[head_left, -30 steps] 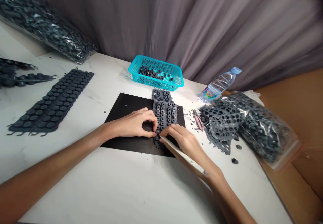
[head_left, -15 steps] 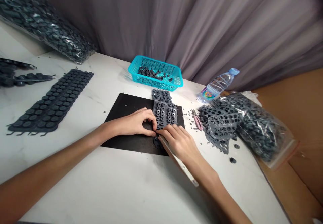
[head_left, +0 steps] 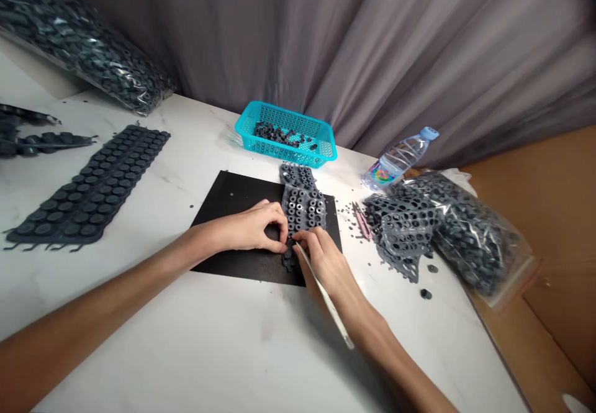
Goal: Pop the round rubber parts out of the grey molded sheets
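Note:
A grey rubber sheet [head_left: 305, 205] studded with small rings lies on a black mat [head_left: 233, 211] on the white table. My left hand [head_left: 251, 226] pinches the sheet's near left edge, fingers curled. My right hand [head_left: 321, 258] grips a thin pale stick [head_left: 323, 295] like a pen, its tip at the sheet's near edge beside the left fingertips. The stick's tail runs back along my right wrist.
A teal basket [head_left: 321, 130] holding loose dark rings stands behind the mat. A water bottle [head_left: 398, 155], pink snips [head_left: 361, 219], punched-out sheets [head_left: 400, 230] and a bag of parts [head_left: 470, 239] lie right. A full ring sheet [head_left: 88, 186] and another bag [head_left: 79, 46] lie left.
My right hand has turned, swinging the stick's tail from out at the right to back along my wrist. The left hand has stayed on the sheet's edge.

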A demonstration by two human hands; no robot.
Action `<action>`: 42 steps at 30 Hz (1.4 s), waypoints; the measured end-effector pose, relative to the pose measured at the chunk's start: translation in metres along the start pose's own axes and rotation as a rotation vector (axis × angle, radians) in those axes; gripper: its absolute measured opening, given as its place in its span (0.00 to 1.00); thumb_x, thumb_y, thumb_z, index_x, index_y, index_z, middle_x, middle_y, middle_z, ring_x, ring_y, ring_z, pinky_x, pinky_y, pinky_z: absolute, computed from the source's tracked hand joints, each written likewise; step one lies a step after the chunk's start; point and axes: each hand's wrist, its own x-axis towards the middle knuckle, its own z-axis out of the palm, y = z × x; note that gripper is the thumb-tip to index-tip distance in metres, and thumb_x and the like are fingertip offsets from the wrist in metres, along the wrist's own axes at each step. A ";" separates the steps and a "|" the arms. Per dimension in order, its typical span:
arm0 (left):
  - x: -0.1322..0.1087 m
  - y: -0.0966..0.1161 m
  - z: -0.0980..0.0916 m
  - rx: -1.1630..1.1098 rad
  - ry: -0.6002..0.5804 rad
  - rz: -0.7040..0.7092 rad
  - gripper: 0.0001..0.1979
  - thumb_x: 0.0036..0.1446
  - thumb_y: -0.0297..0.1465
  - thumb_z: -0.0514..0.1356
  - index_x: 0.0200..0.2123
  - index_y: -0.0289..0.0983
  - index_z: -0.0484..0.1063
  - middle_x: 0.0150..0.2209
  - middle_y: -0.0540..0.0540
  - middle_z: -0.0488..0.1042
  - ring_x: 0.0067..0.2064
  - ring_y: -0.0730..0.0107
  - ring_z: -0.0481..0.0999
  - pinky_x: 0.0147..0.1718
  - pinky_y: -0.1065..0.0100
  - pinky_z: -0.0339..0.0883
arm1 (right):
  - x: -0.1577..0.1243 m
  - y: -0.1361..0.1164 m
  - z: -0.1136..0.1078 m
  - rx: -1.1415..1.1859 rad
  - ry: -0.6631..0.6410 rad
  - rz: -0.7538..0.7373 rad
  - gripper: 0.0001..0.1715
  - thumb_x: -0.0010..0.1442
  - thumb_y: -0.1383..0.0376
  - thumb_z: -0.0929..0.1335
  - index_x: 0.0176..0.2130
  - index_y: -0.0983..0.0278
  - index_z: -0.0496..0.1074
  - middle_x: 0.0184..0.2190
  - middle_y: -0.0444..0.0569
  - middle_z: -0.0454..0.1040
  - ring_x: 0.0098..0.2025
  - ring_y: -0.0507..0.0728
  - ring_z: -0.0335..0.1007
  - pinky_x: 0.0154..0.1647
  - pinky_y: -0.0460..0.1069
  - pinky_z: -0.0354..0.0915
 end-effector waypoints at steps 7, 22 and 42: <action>-0.002 0.001 -0.003 -0.022 -0.017 0.017 0.08 0.56 0.40 0.69 0.35 0.42 0.78 0.44 0.49 0.70 0.53 0.60 0.66 0.53 0.64 0.58 | 0.005 0.003 -0.050 0.283 -0.201 0.058 0.07 0.72 0.61 0.66 0.47 0.59 0.73 0.39 0.47 0.75 0.39 0.55 0.73 0.41 0.49 0.69; -0.001 0.001 -0.004 -0.042 -0.022 0.036 0.09 0.56 0.41 0.69 0.34 0.43 0.79 0.44 0.49 0.71 0.53 0.59 0.66 0.53 0.64 0.58 | 0.010 0.004 -0.050 0.190 -0.199 -0.100 0.08 0.72 0.61 0.66 0.44 0.59 0.75 0.40 0.50 0.77 0.42 0.59 0.71 0.43 0.53 0.69; 0.001 -0.003 0.000 -0.012 -0.013 0.000 0.10 0.54 0.42 0.70 0.35 0.43 0.79 0.44 0.49 0.70 0.54 0.59 0.65 0.53 0.64 0.59 | 0.004 0.011 -0.021 0.087 -0.145 -0.114 0.13 0.75 0.63 0.59 0.54 0.62 0.67 0.46 0.53 0.71 0.44 0.58 0.74 0.43 0.52 0.72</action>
